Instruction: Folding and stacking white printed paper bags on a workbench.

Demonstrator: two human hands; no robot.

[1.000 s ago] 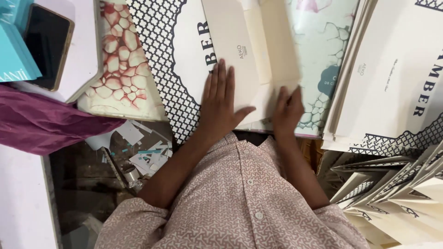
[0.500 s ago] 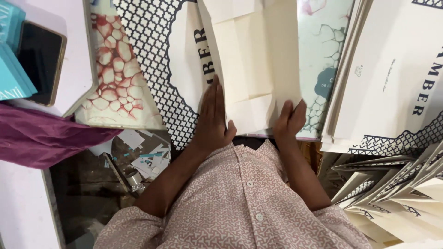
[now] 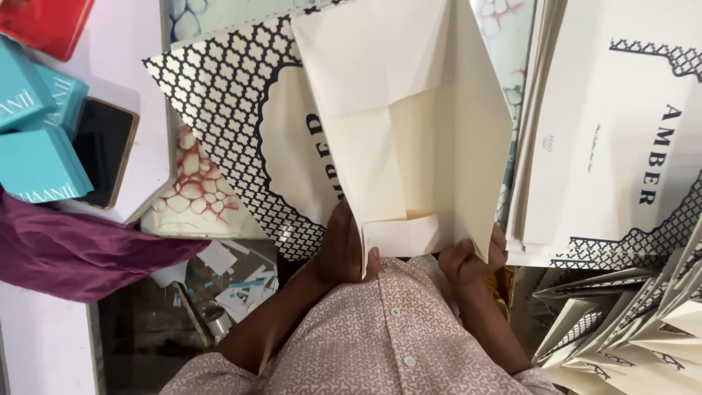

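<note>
A cream card sheet point(image 3: 409, 124) with fold creases is lifted off the table, its near edge held close to my chest. My left hand point(image 3: 342, 245) grips its near left corner, thumb on the small folded flap point(image 3: 402, 235). My right hand point(image 3: 472, 257) pinches the near right edge. Under it lies a flat printed sheet with a black-and-white lattice pattern point(image 3: 234, 110) and a white scalloped panel.
A stack of the same printed flat sheets point(image 3: 614, 139) sits at right, folded cream pieces point(image 3: 643, 322) fanned at lower right. Teal boxes point(image 3: 33, 139), a phone point(image 3: 102, 150), a red box point(image 3: 44, 22) and purple cloth point(image 3: 73, 249) lie left. Paper scraps point(image 3: 234, 285) litter the floor.
Both hands went from pressing flat on the cream sheet to gripping its near edge. The sheet has been lifted and pulled toward me, and a small flap is now folded at its near end.
</note>
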